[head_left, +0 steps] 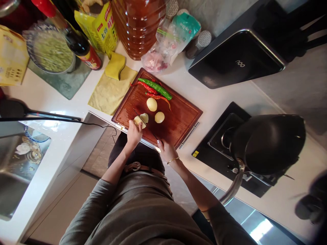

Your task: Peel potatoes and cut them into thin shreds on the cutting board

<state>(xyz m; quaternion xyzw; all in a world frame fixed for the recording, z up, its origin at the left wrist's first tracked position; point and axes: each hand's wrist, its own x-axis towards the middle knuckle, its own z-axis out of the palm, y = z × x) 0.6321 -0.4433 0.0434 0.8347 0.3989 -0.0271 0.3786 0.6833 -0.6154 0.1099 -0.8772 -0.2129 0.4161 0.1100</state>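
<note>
A reddish wooden cutting board point(178, 119) lies on the white counter. On it are two whole peeled potatoes point(151, 104) point(159, 117), a cut potato point(142, 119), a green chili point(155, 87) and red chilies point(150, 90). My left hand point(134, 133) presses on the cut potato at the board's near edge. My right hand point(165, 149) grips a knife point(143, 121) whose thin blade runs across the cut potato.
A black wok point(268, 143) sits on the stove at the right, its handle pointing toward me. A sink point(15, 170) with dishes is at the left. Yellow cloths point(111, 90), a large oil jug point(139, 27), bottles, packets and a covered bowl point(51, 51) crowd the back.
</note>
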